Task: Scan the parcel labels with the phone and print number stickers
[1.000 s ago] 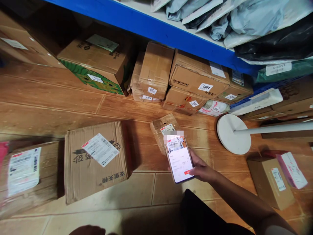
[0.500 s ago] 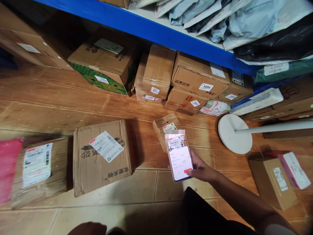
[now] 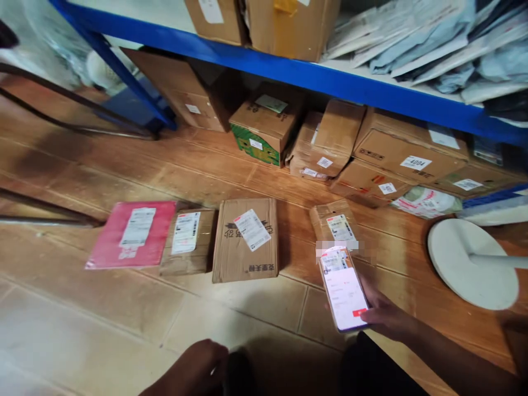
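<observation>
My right hand (image 3: pixel 381 313) grips a smartphone (image 3: pixel 348 297) from its right side, the thumb on a red button low on the lit screen. The upper part of the screen displays a shipping label. Just beyond the phone lies a small brown carton (image 3: pixel 330 212) with a white label, partly covered by the phone and a blurred patch. At the bottom, my left hand (image 3: pixel 202 360) is curled closed near my leg, with nothing visible in it. To the left on the floor are a large labelled carton (image 3: pixel 247 247), a taped brown parcel (image 3: pixel 206 242) and a pink parcel (image 3: pixel 154 220).
A blue-edged shelf (image 3: pixel 264 63) runs across the back, holding cartons and grey mailing bags (image 3: pixel 412 49). Under it sit several boxes, including a green-printed one (image 3: pixel 258 148). A round white stand base (image 3: pixel 462 269) is at right, and dark metal legs (image 3: pixel 70 220) at left.
The view has swung left, so the boxes appear further right and the whole pink parcel shows. More of my left hand is in view. My right hand still holds the smartphone over the small carton.
</observation>
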Available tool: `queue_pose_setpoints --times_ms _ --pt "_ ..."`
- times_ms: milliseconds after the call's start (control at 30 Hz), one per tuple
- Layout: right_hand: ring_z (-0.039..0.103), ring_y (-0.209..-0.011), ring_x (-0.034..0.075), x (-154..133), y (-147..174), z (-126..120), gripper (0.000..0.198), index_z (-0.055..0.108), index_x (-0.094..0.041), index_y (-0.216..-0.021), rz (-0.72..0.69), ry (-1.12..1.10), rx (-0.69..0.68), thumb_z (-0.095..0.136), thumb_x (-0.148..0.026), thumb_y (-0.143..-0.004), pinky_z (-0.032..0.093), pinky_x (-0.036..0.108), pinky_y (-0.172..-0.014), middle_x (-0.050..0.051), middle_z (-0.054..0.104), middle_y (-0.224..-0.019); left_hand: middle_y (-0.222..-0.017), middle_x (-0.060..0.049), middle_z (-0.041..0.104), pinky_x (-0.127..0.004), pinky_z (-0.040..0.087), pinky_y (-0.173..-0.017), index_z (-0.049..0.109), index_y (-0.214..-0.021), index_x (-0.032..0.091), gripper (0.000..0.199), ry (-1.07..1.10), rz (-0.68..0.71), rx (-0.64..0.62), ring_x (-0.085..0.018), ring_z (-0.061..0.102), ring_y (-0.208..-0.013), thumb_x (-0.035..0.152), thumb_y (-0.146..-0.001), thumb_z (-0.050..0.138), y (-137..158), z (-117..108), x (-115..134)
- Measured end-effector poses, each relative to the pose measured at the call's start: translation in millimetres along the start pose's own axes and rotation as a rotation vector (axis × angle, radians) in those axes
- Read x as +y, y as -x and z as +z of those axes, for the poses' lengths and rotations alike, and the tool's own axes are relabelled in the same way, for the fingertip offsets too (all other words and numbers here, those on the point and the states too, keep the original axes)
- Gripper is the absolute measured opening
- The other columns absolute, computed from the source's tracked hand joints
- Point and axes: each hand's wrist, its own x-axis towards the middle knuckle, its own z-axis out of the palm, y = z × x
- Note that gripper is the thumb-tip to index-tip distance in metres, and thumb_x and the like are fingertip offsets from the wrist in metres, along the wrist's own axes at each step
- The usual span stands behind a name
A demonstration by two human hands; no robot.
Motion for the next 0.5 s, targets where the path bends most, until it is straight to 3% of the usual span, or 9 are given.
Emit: queue_pose_setpoints --times_ms 233,433,500 --pt "0.066 -0.097 0.023 26.2 -56.4 59.2 0.083 0.041 -0.026 -0.134 0.237 0.013 -0.245 0.082 -0.019 -0.062 0.052 0.034 -0.080 0.007 0.066 -0.114 -0.084 -0.008 0.075 -0.031 0.042 -0.069 0.069 -0.075 0.020 0.030 -0.095 0.043 0.040 -0.023 0.068 -0.080 0.013 -0.076 0.040 2.3 6.9 -16.7" --pt "0.067 -0.068 0.016 69.0 -133.6 107.5 0.076 0.038 -0.031 -0.123 0.285 -0.009 -0.507 0.085 -0.023 -0.063 0.057 0.043 -0.070 0.001 0.063 -0.106 -0.085 -0.008 0.075 -0.032 0.044 -0.070 0.070 -0.079 0.021 0.037 -0.151 0.065 0.003 -0.024 0.070 -0.083 0.016 -0.083 0.034 0.3 14.6 -27.1" --pt "0.065 -0.061 0.013 83.7 -153.4 114.5 0.075 0.040 -0.031 -0.118 0.226 0.013 -0.456 0.087 -0.031 -0.060 0.058 0.042 -0.064 -0.002 0.060 -0.104 -0.085 -0.007 0.075 -0.031 0.044 -0.070 0.071 -0.080 0.021 0.038 -0.152 0.067 -0.015 -0.024 0.070 -0.082 0.018 -0.085 0.033 0.1 20.0 -32.6"
